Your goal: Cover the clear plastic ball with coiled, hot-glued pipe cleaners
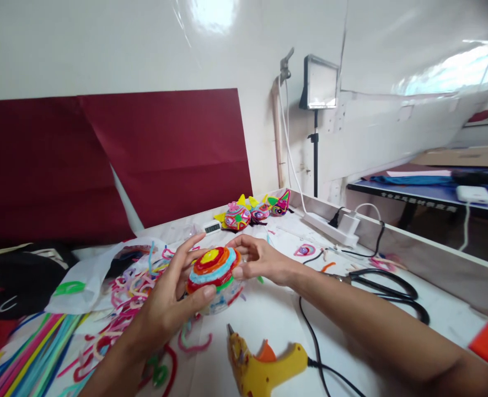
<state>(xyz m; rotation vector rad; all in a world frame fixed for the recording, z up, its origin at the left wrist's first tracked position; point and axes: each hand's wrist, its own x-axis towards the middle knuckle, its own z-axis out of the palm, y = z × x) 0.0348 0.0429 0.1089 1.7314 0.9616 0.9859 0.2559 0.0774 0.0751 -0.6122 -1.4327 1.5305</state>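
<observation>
A clear round ball (215,272) is partly covered with coils of pipe cleaner: yellow at the centre, then red, orange and light blue rings. Its lower side is still see-through, with a bit of green and red. My left hand (172,295) grips it from the left, thumb across the front. From the right, my right hand (264,260) holds it too, with thumb and fingers at its upper right side. Below the ball, a yellow hot glue gun (268,369) lies on the white table (210,353).
Loose pipe cleaner pieces (123,298) cover the left, beside long straight pipe cleaners (37,353). Black-handled scissors (386,286) lie right, near a power strip (330,229). Decorated balls (237,215) and a small digital timer (212,227) stand behind. A cable (310,325) runs to the glue gun.
</observation>
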